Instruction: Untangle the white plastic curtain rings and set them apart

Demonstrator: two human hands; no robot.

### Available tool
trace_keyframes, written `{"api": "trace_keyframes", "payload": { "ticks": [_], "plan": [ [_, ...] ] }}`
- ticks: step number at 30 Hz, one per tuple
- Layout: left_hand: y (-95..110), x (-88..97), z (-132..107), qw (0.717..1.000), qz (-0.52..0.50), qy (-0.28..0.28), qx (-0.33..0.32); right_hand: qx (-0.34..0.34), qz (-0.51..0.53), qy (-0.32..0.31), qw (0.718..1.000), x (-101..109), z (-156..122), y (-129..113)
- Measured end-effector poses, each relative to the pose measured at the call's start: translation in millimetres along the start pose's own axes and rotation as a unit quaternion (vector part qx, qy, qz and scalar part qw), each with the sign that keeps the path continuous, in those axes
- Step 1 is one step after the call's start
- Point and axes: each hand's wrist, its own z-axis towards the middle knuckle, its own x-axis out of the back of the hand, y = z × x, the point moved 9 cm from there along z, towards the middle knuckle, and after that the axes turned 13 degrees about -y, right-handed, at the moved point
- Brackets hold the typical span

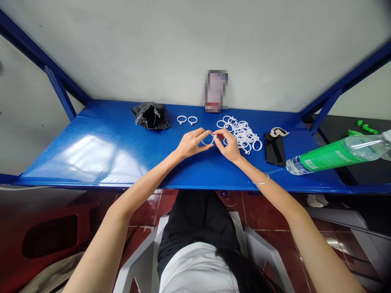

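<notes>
My left hand and my right hand meet over the blue table, both pinching one white plastic ring held between them. The fingers of each hand are closed on the ring's rim. Just right of my right hand lies a pile of several white rings. Two separate white rings lie side by side on the table behind my left hand.
A crumpled black plastic bag lies at the back left. A black phone and a small beige piece sit right of the pile. A green-labelled water bottle lies at the right edge. A blurred upright item leans on the wall.
</notes>
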Motion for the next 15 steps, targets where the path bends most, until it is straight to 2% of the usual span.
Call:
{"api": "trace_keyframes", "payload": {
  "ticks": [7, 15],
  "plan": [
    [-0.6, 1.8, 1.7, 1.000, -0.007, -0.011, 0.014, -0.028, -0.001, 0.008, 1.000, 0.9, 0.4, 2.9],
    [-4.4, 4.4, 3.1, 0.996, -0.057, -0.028, 0.065, -0.030, -0.006, 0.033, 0.999, 6.1, -0.2, 3.1]
  ]
}}
